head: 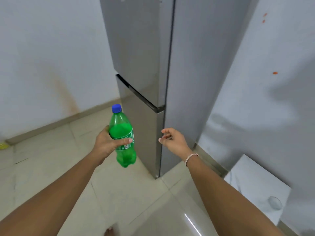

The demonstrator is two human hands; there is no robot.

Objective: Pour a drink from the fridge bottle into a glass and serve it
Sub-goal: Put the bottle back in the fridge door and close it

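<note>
A green plastic bottle (123,133) with a blue cap is held upright in front of the fridge, my left hand (109,143) wrapped around its labelled middle. The grey two-door fridge (146,57) stands in the room's corner with both doors closed. My right hand (173,140) hovers just by the lower door's edge, fingers loosely curled and holding nothing. A clear glass (274,202) stands on the white table (252,181) at the lower right.
White walls run behind and to the right of the fridge, the right one with small orange marks. Beige floor tiles spread below. A yellow object (3,145) lies at the left wall's foot. My toes (110,232) show at the bottom edge.
</note>
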